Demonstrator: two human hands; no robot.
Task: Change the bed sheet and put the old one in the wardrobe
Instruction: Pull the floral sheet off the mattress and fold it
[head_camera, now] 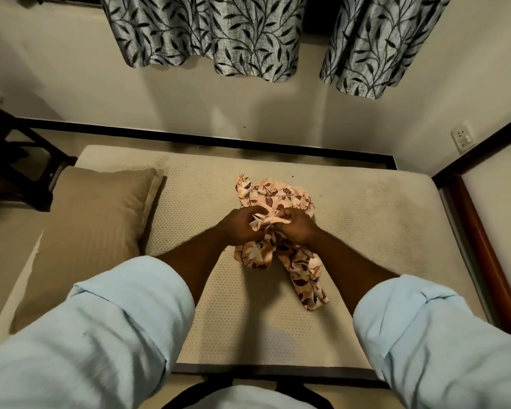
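The left hand (239,226) and right hand (296,228) are bunching the crumpled floral sheet (278,192) at the middle of the dimpled mattress (372,231), both grips curled tight around its folds.

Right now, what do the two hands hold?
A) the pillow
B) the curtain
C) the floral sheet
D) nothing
C: the left hand and right hand both grip the bunched floral sheet, which lies on the bare mattress.
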